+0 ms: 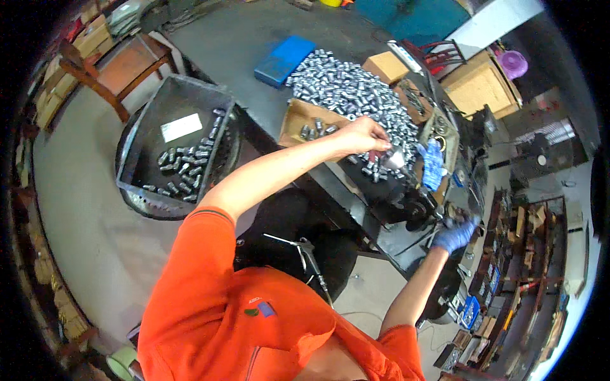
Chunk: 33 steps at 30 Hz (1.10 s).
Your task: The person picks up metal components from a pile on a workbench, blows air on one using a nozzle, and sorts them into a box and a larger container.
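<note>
My bare left hand (365, 136) reaches over the bench, its fingers drawn together. Whatever may be between them is too small to make out. Just beyond the fingertips is a shiny rounded metal part (394, 159) on a dark bench machine (406, 202). Small metal cylinders (356, 82) lie heaped behind this hand. Under my left forearm an open cardboard box (295, 120) holds several more cylinders. My right hand (456, 235), in a blue glove, is at the machine's right end beside dark metal parts; motion smears its fingers.
A grey bin (146, 143) with cylinders and a white card stands left of the bench. A blue box (284, 60) and a small carton (385, 66) flank the heap. A blue glove (432, 165) lies behind the machine. An air gun (308, 257) hangs near my body.
</note>
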Each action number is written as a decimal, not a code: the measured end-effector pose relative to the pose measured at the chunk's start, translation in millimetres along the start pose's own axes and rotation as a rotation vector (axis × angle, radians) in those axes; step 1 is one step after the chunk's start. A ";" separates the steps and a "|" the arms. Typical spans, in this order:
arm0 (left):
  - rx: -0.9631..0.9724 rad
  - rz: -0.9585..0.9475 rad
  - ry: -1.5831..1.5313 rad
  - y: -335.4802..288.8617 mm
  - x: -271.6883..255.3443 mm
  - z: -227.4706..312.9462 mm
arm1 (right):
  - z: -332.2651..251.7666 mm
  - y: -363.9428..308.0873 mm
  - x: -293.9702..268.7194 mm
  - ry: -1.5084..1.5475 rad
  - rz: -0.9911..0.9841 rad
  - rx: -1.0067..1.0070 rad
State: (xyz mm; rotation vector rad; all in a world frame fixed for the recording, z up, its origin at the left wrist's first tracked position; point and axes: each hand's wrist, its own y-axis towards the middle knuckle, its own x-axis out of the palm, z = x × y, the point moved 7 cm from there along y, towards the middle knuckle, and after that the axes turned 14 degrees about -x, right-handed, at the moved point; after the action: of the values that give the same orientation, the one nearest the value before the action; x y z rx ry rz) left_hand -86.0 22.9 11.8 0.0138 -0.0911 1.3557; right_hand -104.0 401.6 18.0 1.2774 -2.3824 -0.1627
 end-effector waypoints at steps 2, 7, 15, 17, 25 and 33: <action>-0.065 -0.011 -0.071 -4.3 0.1 -2.6 | -27.4 -37.6 -4.5 0.046 0.084 -0.012; -0.077 0.026 -0.078 -8.3 -5.9 -1.1 | 28.1 -74.3 -42.3 0.063 -0.035 0.236; 0.002 0.182 0.178 -29.2 -40.7 2.1 | 106.2 25.2 -12.2 -0.043 -0.189 0.109; -0.005 0.285 0.375 -44.4 -63.6 0.3 | 74.2 49.1 -12.2 -0.193 -0.109 -0.175; 0.027 0.528 1.081 -106.0 -125.9 1.0 | -18.1 -33.2 -19.0 0.196 -0.175 0.017; -0.722 0.696 1.515 -321.6 -235.9 -14.2 | 40.8 -88.5 -46.5 0.048 0.005 0.195</action>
State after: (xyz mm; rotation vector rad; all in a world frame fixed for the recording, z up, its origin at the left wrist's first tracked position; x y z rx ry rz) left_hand 179.0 -274.9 -6.0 -1.7479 0.7552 1.6084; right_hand -31.0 385.3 -59.8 1.3445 -2.4071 0.1034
